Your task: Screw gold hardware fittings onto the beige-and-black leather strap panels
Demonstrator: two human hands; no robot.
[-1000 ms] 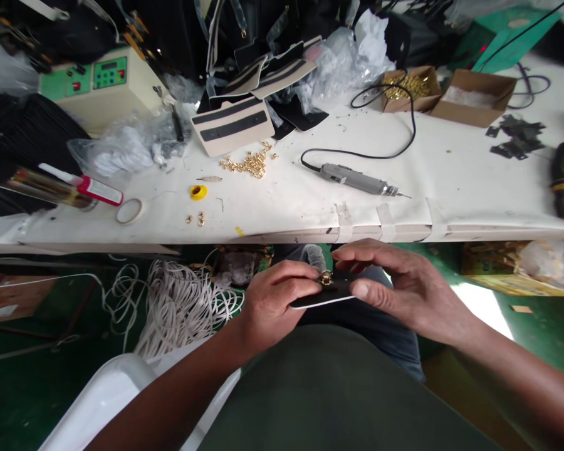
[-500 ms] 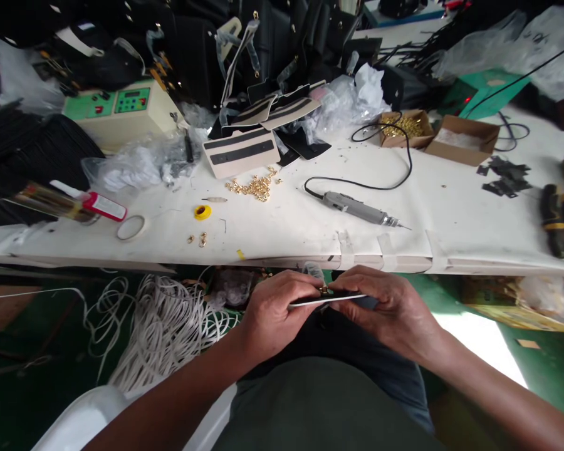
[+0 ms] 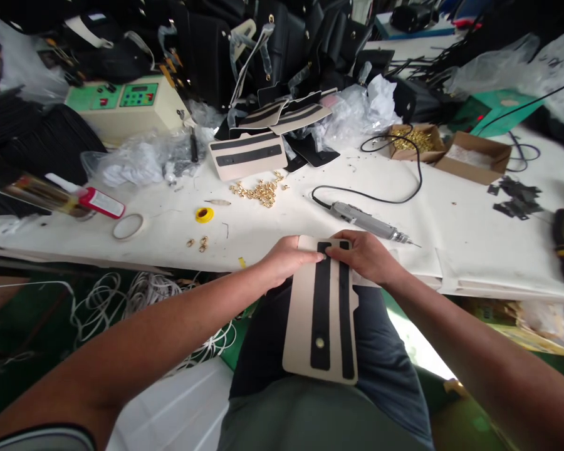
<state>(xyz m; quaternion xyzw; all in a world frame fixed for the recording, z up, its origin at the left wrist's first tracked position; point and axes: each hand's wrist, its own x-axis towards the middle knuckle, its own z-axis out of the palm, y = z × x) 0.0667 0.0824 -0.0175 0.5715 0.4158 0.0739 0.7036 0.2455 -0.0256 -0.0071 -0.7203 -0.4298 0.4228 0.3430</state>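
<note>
My left fingers [image 3: 310, 257] and right fingers [image 3: 341, 254] clamp the far end of the beige panel [image 3: 301, 319], by the worktop's [image 3: 258, 233] near edge; steady, even pressure on its dark strip [image 3: 321, 300] seems best.

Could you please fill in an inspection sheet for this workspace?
Surface: white-covered workbench, dotted with small specks.
Job's things: flat beige panel with two black strips; pale round stud towards its near end.
Clutter: loose pile of small gold-coloured metal fittings; crumpled clear plastic.
Hands: left hand and right hand both grip the panel's far end.
Cables: thin black cable, looping from a grey pen-shaped power tool.
Surroundings: tangled white cord below bench-top level; green floor.
</note>
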